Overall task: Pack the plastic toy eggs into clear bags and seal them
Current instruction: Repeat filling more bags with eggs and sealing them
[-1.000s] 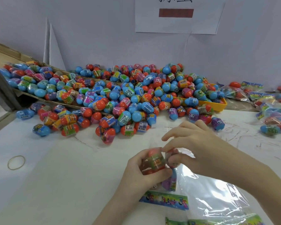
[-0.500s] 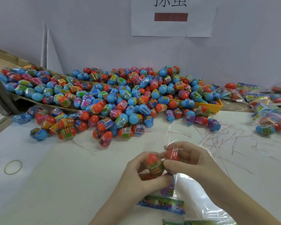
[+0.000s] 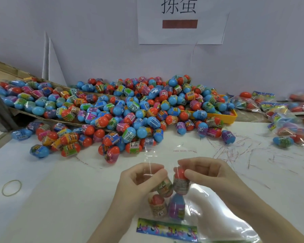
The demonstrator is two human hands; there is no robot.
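A clear bag (image 3: 167, 155) with a colourful printed header (image 3: 167, 231) stands upright between my hands, low in the middle of the view. Several toy eggs are inside it: two orange-topped ones (image 3: 180, 181) near the mouth, an orange one (image 3: 157, 205) and a purple-blue one (image 3: 176, 206) lower down. My left hand (image 3: 140, 179) pinches the bag's left side at its mouth. My right hand (image 3: 205, 172) pinches the right side against an orange egg. The bag's open flap sticks up above my fingers.
A big heap of orange and blue eggs (image 3: 130, 109) spreads across the back, spilling from a cardboard flap (image 3: 0, 71) and a yellow tray (image 3: 232, 118). Filled bags (image 3: 288, 120) lie at the right. A rubber band (image 3: 11, 187) lies at left. More clear bags (image 3: 226, 221) lie under my right arm.
Both hands have moved from pushing eggs into the bag to gripping its mouth on either side. The eggs have dropped lower inside and the bag now hangs upright.
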